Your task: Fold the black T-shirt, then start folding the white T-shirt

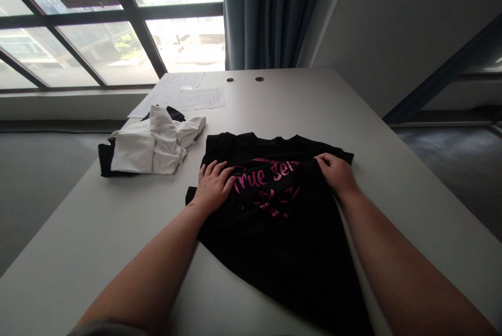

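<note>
A black T-shirt (pixel 282 252) with pink lettering lies spread on the white table, its neckline at the far side and its hem running off toward me. My left hand (pixel 214 184) rests on the shirt's left side below the shoulder, fingers spread and flat on the cloth. On the right side, near the sleeve, my right hand (pixel 336 172) pinches the fabric between thumb and fingers and lifts a small fold. Part of the print is creased and hard to read.
A pile of white clothes (pixel 135 150) with black cloth under it sits at the left of the table (pixel 392 210). Behind it lie sheets of paper (pixel 200 98). Two round cable holes (pixel 259 79) are at the far edge, near a blue-grey curtain (pixel 266 17) and large windows.
</note>
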The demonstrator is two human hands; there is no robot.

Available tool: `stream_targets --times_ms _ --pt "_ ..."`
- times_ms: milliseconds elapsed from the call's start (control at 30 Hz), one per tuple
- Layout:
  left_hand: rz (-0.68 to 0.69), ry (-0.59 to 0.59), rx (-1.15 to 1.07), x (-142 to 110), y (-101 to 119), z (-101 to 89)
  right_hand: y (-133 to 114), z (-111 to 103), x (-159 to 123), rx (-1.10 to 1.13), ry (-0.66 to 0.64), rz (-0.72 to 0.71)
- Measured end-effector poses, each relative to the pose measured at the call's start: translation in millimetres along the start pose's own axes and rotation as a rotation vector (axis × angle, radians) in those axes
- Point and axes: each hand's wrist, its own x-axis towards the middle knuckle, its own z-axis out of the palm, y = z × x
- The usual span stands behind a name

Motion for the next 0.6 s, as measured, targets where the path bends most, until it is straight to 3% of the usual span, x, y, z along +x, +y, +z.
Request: stream_targets --times_ms 600 --pt "0.005 0.001 0.013 0.6 -1.7 1.6 -1.7 -0.5 0.5 0.000 -0.023 0.011"
